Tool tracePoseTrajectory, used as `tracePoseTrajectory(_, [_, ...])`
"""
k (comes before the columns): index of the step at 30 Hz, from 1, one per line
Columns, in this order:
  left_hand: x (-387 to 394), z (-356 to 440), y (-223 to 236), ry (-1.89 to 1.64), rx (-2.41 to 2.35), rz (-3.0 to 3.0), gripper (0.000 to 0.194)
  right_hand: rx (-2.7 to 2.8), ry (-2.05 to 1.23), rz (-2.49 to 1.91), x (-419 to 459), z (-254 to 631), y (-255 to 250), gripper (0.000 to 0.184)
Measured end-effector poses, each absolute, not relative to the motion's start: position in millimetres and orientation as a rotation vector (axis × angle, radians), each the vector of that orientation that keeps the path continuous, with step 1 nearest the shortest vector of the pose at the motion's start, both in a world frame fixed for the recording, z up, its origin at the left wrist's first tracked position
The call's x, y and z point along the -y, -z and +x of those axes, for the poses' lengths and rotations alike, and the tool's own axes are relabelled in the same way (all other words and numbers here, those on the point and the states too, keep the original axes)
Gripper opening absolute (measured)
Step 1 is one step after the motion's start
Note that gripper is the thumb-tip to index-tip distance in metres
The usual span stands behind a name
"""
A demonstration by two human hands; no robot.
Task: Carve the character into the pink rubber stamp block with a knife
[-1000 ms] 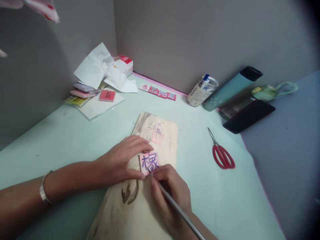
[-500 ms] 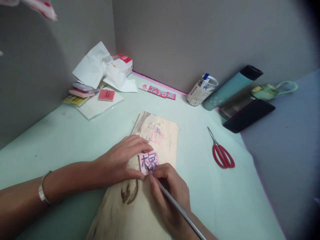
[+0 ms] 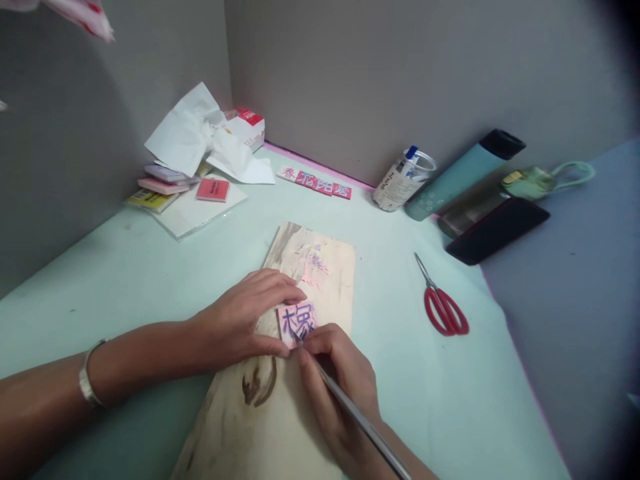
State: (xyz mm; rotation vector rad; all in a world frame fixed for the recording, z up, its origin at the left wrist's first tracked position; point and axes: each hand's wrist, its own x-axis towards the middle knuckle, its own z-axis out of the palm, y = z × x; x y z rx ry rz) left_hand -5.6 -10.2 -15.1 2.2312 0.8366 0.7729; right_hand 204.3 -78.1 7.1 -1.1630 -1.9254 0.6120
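Observation:
A small pink and white rubber carving block [image 3: 293, 319], marked with a purple character, lies on a wooden board [image 3: 337, 267]. My left hand [image 3: 250, 313] steadies it from the left, thumb at its lower edge and fingertips at its upper edge. In my right hand [image 3: 340, 380] is a slim metal craft knife [image 3: 357, 417], held like a pen. Its tip meets the lower part of the block's face, and the handle slopes down to the right. My other right fingers are curled beneath, partly hidden.
Pink and purple shavings [image 3: 315, 263] lie on the board beyond the block. Red-handled scissors [image 3: 445, 307] rest to the right. Farther back are carved character tiles [image 3: 325, 187], a pen-filled can [image 3: 400, 180], bottles [image 3: 457, 175], a black phone [image 3: 500, 230], and papers [image 3: 187, 130] with stacked blocks.
Almost nothing differs. My right hand and the craft knife have shifted very slightly, the tip still at the block's lower part; my left hand keeps its place.

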Motion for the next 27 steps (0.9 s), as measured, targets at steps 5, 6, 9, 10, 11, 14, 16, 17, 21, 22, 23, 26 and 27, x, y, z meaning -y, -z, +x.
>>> tracePoseTrajectory(5, [9.8, -5.5, 16.0, -0.775, -0.833, 2.239, 0.055, 1.913, -0.592, -1.149, 77.8, 203.6, -6.9, 0.013])
tracePoseTrajectory(6, [9.7, -5.4, 15.9, -0.778, -0.828, 2.240, 0.055, 1.908, -0.580, -1.143, 77.7, 203.5, -6.9, 0.013])
tracePoseTrajectory(9, [9.6, -5.7, 15.7, -0.773, -0.822, 2.239, 0.055, 1.940, -0.576, -1.148, 77.7, 203.5, -8.7, 0.014])
tracePoseTrajectory(10, [9.5, -5.9, 15.8, -0.770, -0.821, 2.242, 0.056, 1.954, -0.583, -1.156, 77.7, 203.5, -9.5, 0.014])
tracePoseTrajectory(11, [9.5, -6.1, 15.9, -0.768, -0.818, 2.247, 0.056, 1.962, -0.590, -1.161, 77.8, 203.5, -10.2, 0.014])
tracePoseTrajectory(14, [9.1, -6.7, 16.9, -0.771, -0.805, 2.259, 0.058, 1.937, -0.576, -1.153, 78.1, 203.1, -11.1, 0.014])
tracePoseTrajectory(16, [9.0, -6.7, 17.5, -0.769, -0.801, 2.259, 0.058, 1.941, -0.580, -1.152, 78.3, 203.0, -11.7, 0.015])
tracePoseTrajectory(17, [8.9, -6.6, 17.5, -0.765, -0.802, 2.257, 0.058, 1.957, -0.593, -1.156, 78.4, 203.2, -12.4, 0.015])
tracePoseTrajectory(21, [8.9, -6.4, 16.5, -0.747, -0.813, 2.255, 0.057, 1.985, -0.634, -1.162, 78.8, 204.9, -16.0, 0.016])
tracePoseTrajectory(22, [8.9, -6.5, 16.1, -0.743, -0.811, 2.258, 0.057, 1.982, -0.638, -1.159, 78.9, 205.4, -16.6, 0.017])
tracePoseTrajectory(23, [8.8, -6.5, 15.7, -0.738, -0.809, 2.262, 0.057, 1.984, -0.644, -1.156, 78.8, 205.9, -17.0, 0.016])
tracePoseTrajectory(26, [8.5, -6.7, 15.0, -0.731, -0.806, 2.273, 0.058, 1.993, -0.656, -1.145, 78.4, 207.4, -16.9, 0.017])
tracePoseTrajectory(27, [8.4, -6.7, 14.8, -0.733, -0.805, 2.275, 0.059, 1.994, -0.659, -1.143, 78.2, 207.7, -16.6, 0.017])
